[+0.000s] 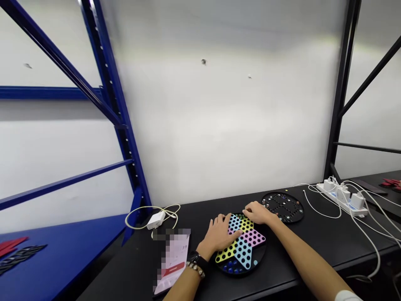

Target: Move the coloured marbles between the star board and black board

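Note:
My left hand lies palm down on the near left of a star-shaped Chinese checkers board, its fingers spread over the yellow and blue points. My right hand rests flat on the board's far edge, with nothing visible in it. The star has pastel points with black holes and sits on a round black base holding dark marbles. Just beyond it lies a second round black board with marbles around its rim. A watch and a beaded bracelet circle my left wrist.
A pink paper slip, partly blurred, lies left of the board. Behind it is a white charger with a looped cable. A white power strip trails cables at right. Blue shelving stands left, holding red and dark pieces.

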Demonstrator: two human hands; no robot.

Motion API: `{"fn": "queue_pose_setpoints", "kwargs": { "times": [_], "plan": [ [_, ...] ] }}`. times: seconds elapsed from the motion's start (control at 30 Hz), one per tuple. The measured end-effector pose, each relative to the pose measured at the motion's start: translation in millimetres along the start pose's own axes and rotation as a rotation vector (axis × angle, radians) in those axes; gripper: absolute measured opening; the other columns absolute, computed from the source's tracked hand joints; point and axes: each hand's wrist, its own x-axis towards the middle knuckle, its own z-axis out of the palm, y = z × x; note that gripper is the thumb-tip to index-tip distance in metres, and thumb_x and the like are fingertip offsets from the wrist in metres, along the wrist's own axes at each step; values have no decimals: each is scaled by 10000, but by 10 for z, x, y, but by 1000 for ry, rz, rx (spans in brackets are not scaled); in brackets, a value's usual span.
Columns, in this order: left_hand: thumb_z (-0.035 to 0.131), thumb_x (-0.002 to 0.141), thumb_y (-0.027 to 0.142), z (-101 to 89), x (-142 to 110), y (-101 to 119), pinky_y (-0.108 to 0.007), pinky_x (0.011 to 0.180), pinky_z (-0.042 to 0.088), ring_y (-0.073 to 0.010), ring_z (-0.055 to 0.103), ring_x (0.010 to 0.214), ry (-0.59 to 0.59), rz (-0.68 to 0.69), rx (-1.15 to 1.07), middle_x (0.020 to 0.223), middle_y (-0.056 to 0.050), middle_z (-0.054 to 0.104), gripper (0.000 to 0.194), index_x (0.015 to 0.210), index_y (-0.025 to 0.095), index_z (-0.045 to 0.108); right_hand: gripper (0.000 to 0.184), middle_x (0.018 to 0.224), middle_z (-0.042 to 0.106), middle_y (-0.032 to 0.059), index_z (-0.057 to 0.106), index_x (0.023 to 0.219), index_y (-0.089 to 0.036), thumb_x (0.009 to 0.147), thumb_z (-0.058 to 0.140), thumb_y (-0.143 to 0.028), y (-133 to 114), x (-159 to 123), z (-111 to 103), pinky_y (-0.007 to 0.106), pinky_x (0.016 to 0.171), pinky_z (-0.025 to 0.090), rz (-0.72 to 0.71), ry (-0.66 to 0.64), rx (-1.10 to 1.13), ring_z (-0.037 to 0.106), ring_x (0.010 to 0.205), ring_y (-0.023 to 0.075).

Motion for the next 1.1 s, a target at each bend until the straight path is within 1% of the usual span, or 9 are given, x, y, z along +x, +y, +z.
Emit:
{"fn": "queue_pose_setpoints", "kwargs": {
  "times": [0.1, 0.17, 0.23, 0.37, 0.5, 0.7, 0.77, 1.0, 1.1],
  "plan": [
    [335, 815, 769, 0, 28, -27, -595, 1157, 155, -351, 268, 1436, -87, 29, -20, 1533, -170, 348, 895, 1507, 203, 290, 497, 685, 652, 41, 652, 684, -176, 988, 328, -400, 20, 8, -15, 245, 616, 325, 24, 12, 30, 556, 645, 148],
    [328, 826, 763, 0, 51, -39, -620, 1158, 110, -345, 188, 1467, -119, 35, -33, 1581, -147, 259, 885, 1519, 217, 260, 465, 749, 665, 37, 652, 758, -187, 996, 313, -398, 22, 15, -2, 243, 639, 337, -3, 59, 53, 571, 693, 151],
    [319, 843, 743, 5, 65, -49, -628, 1159, 83, -333, 151, 1478, -131, 44, -45, 1600, -125, 205, 861, 1525, 223, 242, 422, 839, 671, 35, 652, 858, -204, 999, 306, -400, 7, 23, 34, 244, 685, 361, -62, 80, 67, 586, 770, 158],
    [320, 853, 726, 23, 61, -70, -606, 1167, 105, -306, 186, 1473, -102, 76, -62, 1599, -105, 220, 829, 1519, 235, 260, 334, 1013, 639, 49, 642, 1036, -234, 978, 364, -410, -74, 27, 131, 275, 790, 393, -159, 39, 18, 595, 919, 185],
    [317, 853, 732, 49, 62, -89, -577, 1172, 147, -305, 214, 1465, -80, 75, -52, 1592, -99, 244, 833, 1513, 224, 281, 330, 1090, 590, 61, 602, 1152, -252, 938, 444, -447, -128, 27, 170, 301, 784, 403, -139, 0, -76, 594, 889, 195],
    [300, 860, 742, 96, 87, -123, -541, 1175, 176, -303, 233, 1458, -67, 93, -51, 1587, -108, 260, 846, 1521, 216, 258, 331, 998, 582, 38, 640, 988, -240, 942, 443, -502, -48, 75, 191, 279, 750, 384, -102, -16, -62, 572, 825, 169],
    [284, 861, 748, 102, 91, -128, -531, 1175, 185, -307, 240, 1456, -62, 102, -47, 1586, -108, 261, 851, 1520, 210, 262, 352, 989, 584, 35, 642, 968, -239, 951, 420, -511, -26, 88, 196, 273, 736, 377, -105, -36, -56, 567, 810, 163],
    [277, 856, 762, 105, 101, -137, -506, 1177, 201, -312, 245, 1453, -67, 99, -50, 1588, -110, 254, 874, 1526, 203, 248, 359, 1005, 636, 48, 700, 911, -235, 960, 391, -411, -34, 135, 183, 265, 727, 378, -106, -69, -113, 596, 878, 186],
    [288, 858, 757, 129, 116, -156, -499, 1173, 215, -310, 252, 1450, -63, 113, -46, 1586, -112, 262, 867, 1521, 199, 263, 399, 1001, 673, 68, 716, 868, -219, 951, 388, -432, -29, 153, 209, 262, 711, 384, -73, -48, -127, 618, 885, 198]
  ]
}}
